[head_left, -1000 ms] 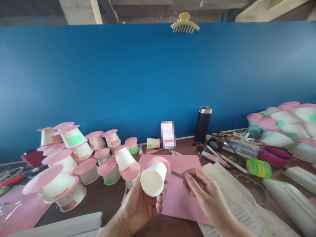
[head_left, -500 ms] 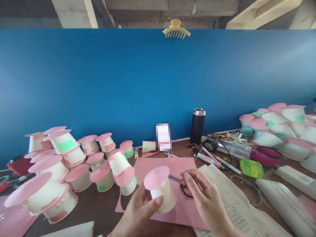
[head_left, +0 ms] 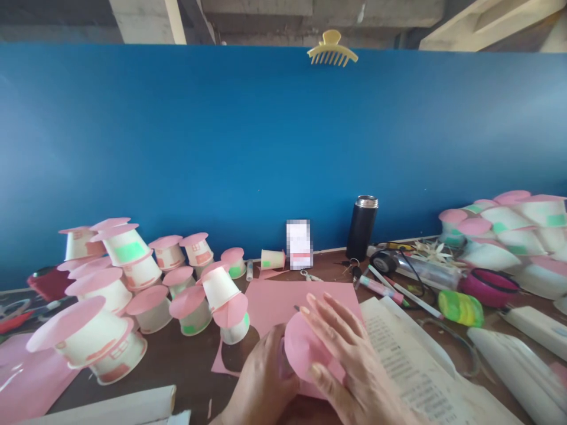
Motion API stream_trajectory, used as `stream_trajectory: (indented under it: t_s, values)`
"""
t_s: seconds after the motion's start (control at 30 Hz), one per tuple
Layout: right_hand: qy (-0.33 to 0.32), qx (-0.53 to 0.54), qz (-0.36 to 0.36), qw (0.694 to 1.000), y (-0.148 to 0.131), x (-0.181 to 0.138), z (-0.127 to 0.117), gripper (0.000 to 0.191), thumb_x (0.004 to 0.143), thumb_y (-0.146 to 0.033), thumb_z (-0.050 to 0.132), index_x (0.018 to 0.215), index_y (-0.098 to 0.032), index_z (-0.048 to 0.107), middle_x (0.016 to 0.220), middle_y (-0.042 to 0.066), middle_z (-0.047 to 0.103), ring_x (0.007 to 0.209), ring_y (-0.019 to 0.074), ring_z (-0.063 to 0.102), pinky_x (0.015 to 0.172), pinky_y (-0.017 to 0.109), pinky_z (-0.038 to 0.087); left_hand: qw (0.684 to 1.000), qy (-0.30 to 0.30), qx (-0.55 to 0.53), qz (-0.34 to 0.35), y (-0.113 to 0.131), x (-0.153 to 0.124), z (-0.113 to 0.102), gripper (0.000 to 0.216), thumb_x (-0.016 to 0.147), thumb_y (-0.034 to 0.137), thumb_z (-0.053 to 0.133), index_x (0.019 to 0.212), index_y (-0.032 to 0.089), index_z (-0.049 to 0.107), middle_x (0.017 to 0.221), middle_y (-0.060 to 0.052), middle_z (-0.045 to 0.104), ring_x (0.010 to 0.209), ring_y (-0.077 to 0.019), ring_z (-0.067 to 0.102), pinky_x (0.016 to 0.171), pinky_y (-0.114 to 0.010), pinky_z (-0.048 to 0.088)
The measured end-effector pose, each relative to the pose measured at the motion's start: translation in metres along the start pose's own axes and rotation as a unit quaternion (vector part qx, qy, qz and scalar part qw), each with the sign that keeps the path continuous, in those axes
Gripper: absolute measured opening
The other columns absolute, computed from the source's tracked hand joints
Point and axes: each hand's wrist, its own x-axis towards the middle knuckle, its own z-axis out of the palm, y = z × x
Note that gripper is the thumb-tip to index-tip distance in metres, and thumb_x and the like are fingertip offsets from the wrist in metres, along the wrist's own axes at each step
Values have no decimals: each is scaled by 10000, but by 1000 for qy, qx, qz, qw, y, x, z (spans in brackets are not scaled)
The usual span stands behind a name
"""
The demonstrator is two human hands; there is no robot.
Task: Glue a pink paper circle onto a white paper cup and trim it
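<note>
My left hand [head_left: 261, 383] grips the side of a paper cup that stands upside down near the table's front edge; the cup itself is mostly hidden. My right hand [head_left: 343, 360] lies flat, fingers spread, pressing on the round pink paper disc [head_left: 301, 348] that covers the cup's upturned base. Both rest over a pink paper sheet [head_left: 274, 298]. The tip of the scissors [head_left: 296, 307] peeks out just beyond my right fingers.
Several finished cups with pink tops [head_left: 133, 283] crowd the left; more pile at the right [head_left: 509, 230]. A black flask [head_left: 362, 227], pens [head_left: 385, 289], a green roll [head_left: 460, 308] and printed papers [head_left: 411, 360] lie to the right. A blue partition [head_left: 266, 147] closes the back.
The cup went from lying sideways in my left hand to standing base-up on the table. My right hand let go of the scissors and moved onto the pink disc, pressing it flat.
</note>
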Motion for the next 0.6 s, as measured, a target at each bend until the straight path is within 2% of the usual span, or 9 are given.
stream_trajectory:
  t_s: [0.1, 0.27, 0.37, 0.5, 0.6]
  values:
    - [-53, -66, -29, 996, -1, 2, 5, 651, 980, -629, 434, 1526, -292, 330, 1578, 4, 322, 1419, 378, 297, 1026, 583, 415, 1000, -2, -15, 6, -3, -1, 4, 304, 815, 283, 639, 1106, 205, 600, 1064, -120, 712, 977, -305, 676, 849, -439, 544]
    - [-132, -107, 6, 985, -1, 4, 7, 684, 938, -650, 508, 1516, -310, 373, 1575, -11, 297, 1405, 408, 325, 1031, 657, 401, 999, 1, -32, -9, -10, -3, 5, 350, 801, 347, 708, 1104, 197, 619, 1098, -136, 698, 1013, -342, 639, 893, -489, 490]
    - [-158, -107, 13, 981, -3, 5, 4, 652, 942, -624, 515, 1512, -339, 377, 1577, -21, 276, 1406, 413, 321, 1041, 702, 361, 999, -4, -30, -11, -9, -3, 4, 345, 811, 332, 696, 1113, 185, 619, 1109, -146, 690, 1026, -347, 620, 914, -503, 464]
    - [-175, -99, 5, 980, -8, 8, 3, 595, 941, -581, 528, 1483, -356, 427, 1573, -34, 276, 1394, 433, 333, 1035, 766, 297, 1000, 2, -19, -20, -7, -1, 2, 255, 824, 303, 658, 1043, 174, 635, 1044, -153, 690, 966, -348, 619, 866, -498, 472]
    - [-186, -91, 6, 978, -10, 11, 4, 580, 936, -588, 527, 1466, -363, 453, 1562, -16, 309, 1389, 434, 341, 1024, 795, 264, 1000, -3, -11, -21, -7, -1, 1, 292, 799, 298, 680, 1053, 161, 637, 1051, -162, 681, 978, -359, 613, 879, -513, 467]
